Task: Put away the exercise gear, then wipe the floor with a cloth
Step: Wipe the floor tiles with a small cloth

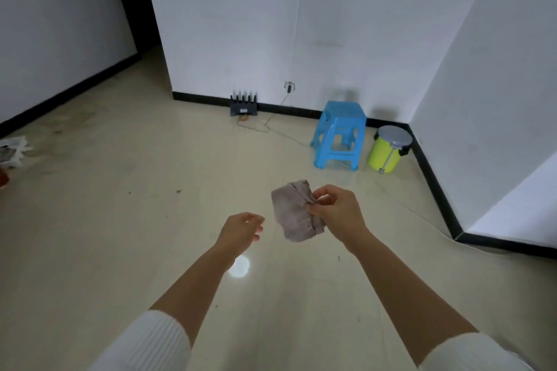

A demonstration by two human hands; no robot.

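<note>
Pinching a crumpled grey-brown cloth (297,211) in my right hand (339,210) — my left hand (241,229) half-curled, empty; no legible writing.

The cloth (294,211) I pinch in my right hand (337,211) looks soft, matt and wrinkly. The floor (120,220) is smooth and shiny. The blue stool (339,135) is shiny plastic. My sleeves (144,346) are ribbed white knit.
</note>
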